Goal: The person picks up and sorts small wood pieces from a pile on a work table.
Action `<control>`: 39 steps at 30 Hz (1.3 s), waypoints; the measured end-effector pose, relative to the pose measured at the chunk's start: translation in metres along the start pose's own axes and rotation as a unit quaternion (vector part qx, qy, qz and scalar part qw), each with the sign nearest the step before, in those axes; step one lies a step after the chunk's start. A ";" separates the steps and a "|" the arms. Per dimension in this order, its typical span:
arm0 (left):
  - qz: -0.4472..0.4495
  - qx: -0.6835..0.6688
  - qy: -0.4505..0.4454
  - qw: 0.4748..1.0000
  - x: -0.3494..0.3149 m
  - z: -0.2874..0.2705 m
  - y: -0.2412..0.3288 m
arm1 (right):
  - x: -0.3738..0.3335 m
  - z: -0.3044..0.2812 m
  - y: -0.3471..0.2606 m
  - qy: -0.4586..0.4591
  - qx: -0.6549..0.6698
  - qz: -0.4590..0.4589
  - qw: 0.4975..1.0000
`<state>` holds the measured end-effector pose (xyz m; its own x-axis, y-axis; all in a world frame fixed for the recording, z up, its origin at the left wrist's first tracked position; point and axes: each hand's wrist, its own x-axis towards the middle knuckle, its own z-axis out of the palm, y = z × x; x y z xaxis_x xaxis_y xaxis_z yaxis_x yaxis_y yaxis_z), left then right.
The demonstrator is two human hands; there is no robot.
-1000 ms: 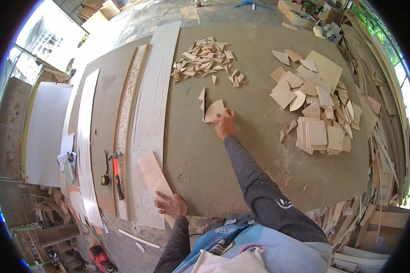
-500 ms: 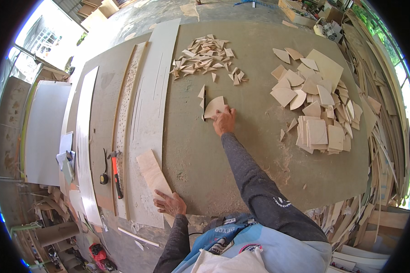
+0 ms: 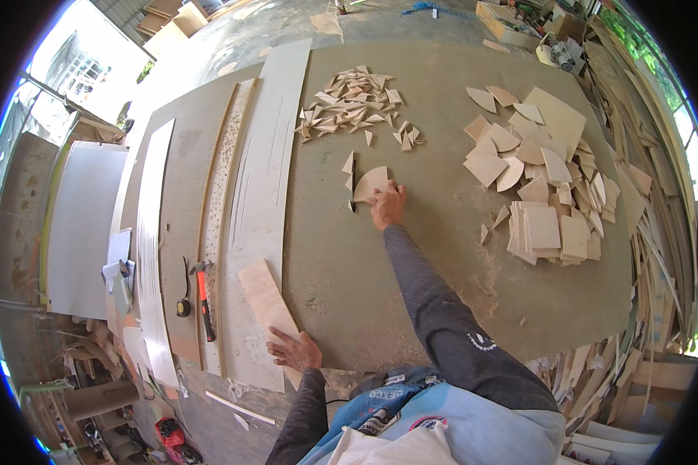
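Note:
My right hand [image 3: 388, 207] has its fingers closed on the near right edge of a fan-shaped piece of thin plywood [image 3: 373, 183], which lies on the large greenish-brown board. Just left of that piece is a dark pen [image 3: 354, 186], with small pointed offcuts [image 3: 348, 161] around it. My left hand [image 3: 295, 350] is open, its fingers spread over the near end of a rectangular plywood strip [image 3: 267, 291]. That strip lies slantwise across a long pale panel [image 3: 260, 201].
Pointed offcuts [image 3: 357, 101] are heaped at the far middle. Cut plywood pieces [image 3: 539, 225], some stacked, cover the right side. A claw hammer [image 3: 205, 298] with an orange handle and a tape measure [image 3: 183, 308] lie to the left. Long wooden strips [image 3: 651, 178] line the right edge.

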<state>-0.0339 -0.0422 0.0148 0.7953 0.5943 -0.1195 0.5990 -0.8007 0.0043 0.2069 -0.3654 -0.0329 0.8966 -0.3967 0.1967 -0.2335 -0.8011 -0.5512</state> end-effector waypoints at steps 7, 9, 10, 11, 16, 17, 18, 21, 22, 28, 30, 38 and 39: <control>0.000 0.002 0.002 1.000 -0.001 0.005 -0.001 | 0.003 -0.008 0.020 -0.048 0.074 -0.077 0.993; -0.005 -0.002 0.000 1.000 -0.001 0.007 -0.006 | -0.002 -0.012 0.014 -0.065 0.052 -0.076 0.994; -0.004 -0.009 -0.001 1.000 0.000 0.008 -0.006 | -0.003 -0.015 0.015 -0.070 0.039 -0.074 0.994; -0.003 -0.016 -0.003 1.000 0.000 0.009 -0.006 | -0.003 -0.014 0.018 -0.067 0.037 -0.084 0.994; -0.001 -0.017 -0.004 1.000 0.001 0.009 -0.006 | -0.004 -0.015 0.015 -0.062 0.010 -0.101 0.993; -0.002 -0.018 -0.001 1.000 0.001 0.008 -0.006 | -0.005 -0.015 0.014 -0.065 0.012 -0.098 0.993; -0.004 -0.017 -0.004 1.000 0.001 0.008 -0.006 | -0.006 -0.014 0.013 -0.069 0.013 -0.095 0.993; -0.003 -0.014 -0.007 1.000 0.000 0.007 -0.003 | -0.005 -0.009 0.018 -0.035 0.027 -0.084 0.995; -0.004 -0.012 -0.004 1.000 0.001 0.008 -0.003 | -0.004 -0.009 0.015 -0.019 0.035 -0.083 0.996; -0.008 -0.007 -0.003 1.000 0.001 0.008 -0.005 | -0.008 -0.008 0.007 -0.022 -0.014 -0.065 0.998; -0.005 -0.010 -0.005 1.000 0.001 0.008 -0.002 | -0.005 -0.006 0.012 -0.014 -0.021 -0.053 0.998; -0.010 -0.003 -0.001 1.000 0.001 0.008 -0.003 | -0.003 -0.008 0.000 -0.018 -0.020 -0.046 0.999; -0.010 -0.003 -0.004 1.000 0.000 0.007 -0.003 | -0.003 -0.008 0.000 -0.020 -0.030 -0.059 0.998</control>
<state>-0.0368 -0.0400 0.0080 0.7828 0.6090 -0.1281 0.6149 -0.7886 0.0080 0.2010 -0.3674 -0.0268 0.9335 -0.2803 0.2234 -0.1466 -0.8673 -0.4757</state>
